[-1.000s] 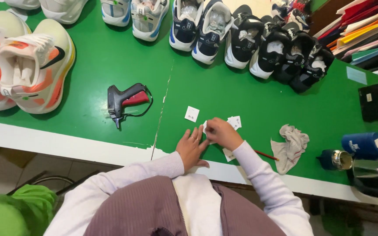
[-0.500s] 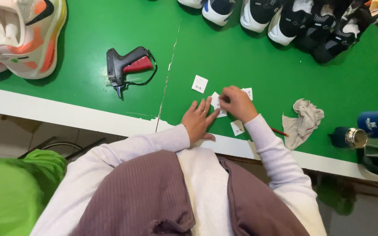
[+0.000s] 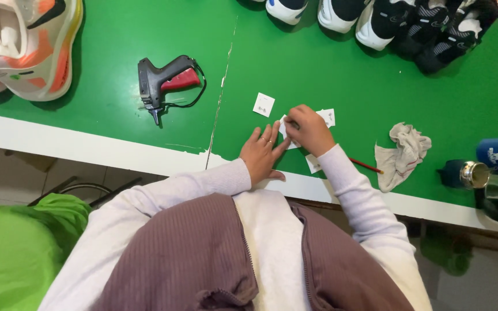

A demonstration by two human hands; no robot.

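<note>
Both hands work at the near edge of the green tabletop (image 3: 116, 86), close together over a small cluster of white paper tags. The left hand (image 3: 262, 154) lies flat, fingers spread and straight, its fingertips pressing on the edge of a tag (image 3: 287, 136). The right hand (image 3: 309, 128) is curled, knuckles up, its fingers closed on the same tag from the far side; the two hands almost touch there. Just beyond the right hand another white tag (image 3: 327, 117) peeks out, and a third one (image 3: 313, 163) lies beside the right wrist, near the tabletop's white edge. A single square tag (image 3: 264, 105) sits apart, just left of and beyond the hands.

Well left of the hands, across a scratched seam in the tabletop, lies a black tagging gun (image 3: 165, 83) with a red grip, nozzle pointing towards the near edge. Farther left still, at the corner, stands a white and orange shoe (image 3: 27, 43). Right of the hands a red pencil (image 3: 366, 166) lies partly under the sleeve, next to a crumpled grey rag (image 3: 402, 154). Beyond the rag, a dark blue bottle (image 3: 488, 167) lies on its side. Dark shoes (image 3: 422, 26) line the far edge.
</note>
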